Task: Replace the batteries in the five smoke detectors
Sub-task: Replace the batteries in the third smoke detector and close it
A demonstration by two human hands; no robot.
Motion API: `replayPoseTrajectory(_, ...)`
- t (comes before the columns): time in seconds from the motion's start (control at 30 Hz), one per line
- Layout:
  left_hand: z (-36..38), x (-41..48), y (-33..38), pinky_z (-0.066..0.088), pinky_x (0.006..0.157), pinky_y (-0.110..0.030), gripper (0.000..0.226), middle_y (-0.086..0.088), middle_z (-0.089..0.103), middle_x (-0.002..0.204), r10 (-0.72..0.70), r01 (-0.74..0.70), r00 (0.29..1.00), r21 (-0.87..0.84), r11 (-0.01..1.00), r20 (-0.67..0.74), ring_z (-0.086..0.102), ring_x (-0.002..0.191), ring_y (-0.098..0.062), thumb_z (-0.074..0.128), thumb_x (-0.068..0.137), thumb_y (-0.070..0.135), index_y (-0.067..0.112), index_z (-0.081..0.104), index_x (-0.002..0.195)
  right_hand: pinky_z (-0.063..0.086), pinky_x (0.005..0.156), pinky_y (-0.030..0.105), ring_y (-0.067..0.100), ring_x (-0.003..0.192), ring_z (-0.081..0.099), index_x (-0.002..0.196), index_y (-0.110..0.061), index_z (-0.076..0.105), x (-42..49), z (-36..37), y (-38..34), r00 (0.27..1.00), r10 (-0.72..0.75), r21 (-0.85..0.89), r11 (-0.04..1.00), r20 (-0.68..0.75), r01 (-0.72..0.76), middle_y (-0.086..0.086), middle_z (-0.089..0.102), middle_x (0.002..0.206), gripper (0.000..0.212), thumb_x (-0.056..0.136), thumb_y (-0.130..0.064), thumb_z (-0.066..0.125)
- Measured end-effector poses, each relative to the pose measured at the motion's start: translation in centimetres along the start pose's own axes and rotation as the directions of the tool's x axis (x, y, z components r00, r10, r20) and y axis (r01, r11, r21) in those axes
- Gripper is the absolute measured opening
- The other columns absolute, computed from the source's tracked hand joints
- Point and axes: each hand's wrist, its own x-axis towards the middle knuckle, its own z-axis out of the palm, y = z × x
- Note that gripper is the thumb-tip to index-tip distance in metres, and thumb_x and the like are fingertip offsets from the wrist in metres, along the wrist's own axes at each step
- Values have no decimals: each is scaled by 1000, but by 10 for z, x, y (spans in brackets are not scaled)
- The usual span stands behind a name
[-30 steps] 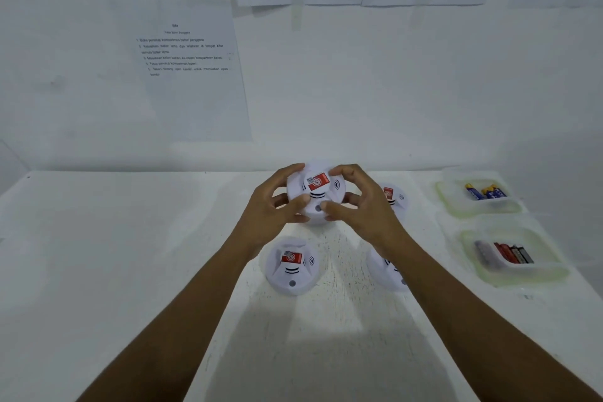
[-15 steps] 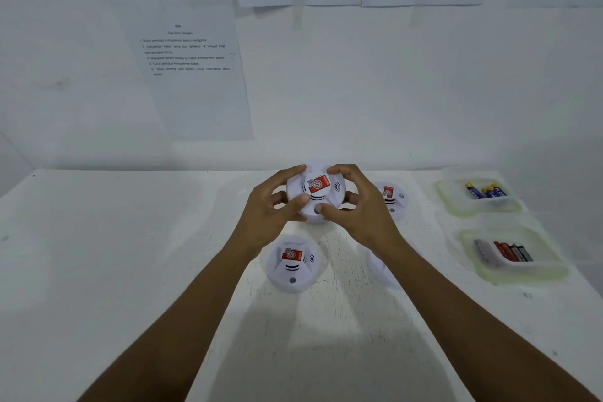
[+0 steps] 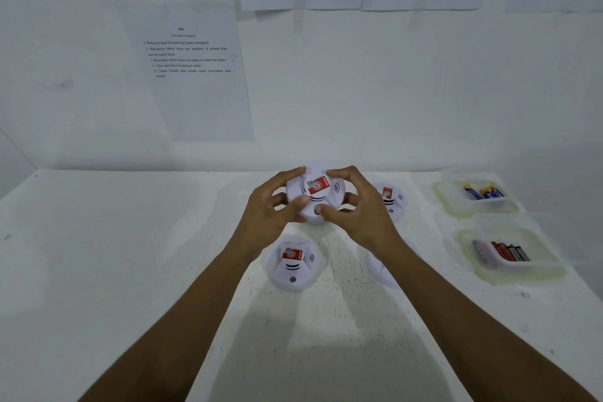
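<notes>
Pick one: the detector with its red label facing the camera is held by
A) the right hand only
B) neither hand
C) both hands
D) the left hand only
C: the left hand and the right hand both curl round the detector, with fingers on its rim and thumbs on its face.

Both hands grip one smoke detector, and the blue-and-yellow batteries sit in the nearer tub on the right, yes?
No. The head view shows the left hand and right hand gripping the smoke detector, but the blue-and-yellow batteries lie in the farther tub; the nearer tub holds red and dark batteries.
</notes>
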Motion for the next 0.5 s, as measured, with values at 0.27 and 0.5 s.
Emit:
replayPoseTrajectory(0.27,-3,-1,0,60,75,-40,46,-2,61,127,8,-8,1000,-2,1000,2,66,107,-22,70,84,14,22,57,128,60,74,23,0,101,64,112,-38,55,-1,3,-1,1000,13,3,1000,10,-13,-20,61,115,51,77,-14,83)
replayPoseTrajectory(0.5,-6,-5,0,60,75,-38,46,1,62,126,-6,6,1000,-7,1000,8,66,106,-21,70,84,16,24,57,128,59,74,22,9,101,66,118,-32,54,-1,3,1,999,41,0,999,34,-41,-13,61,117,47,82,-15,79)
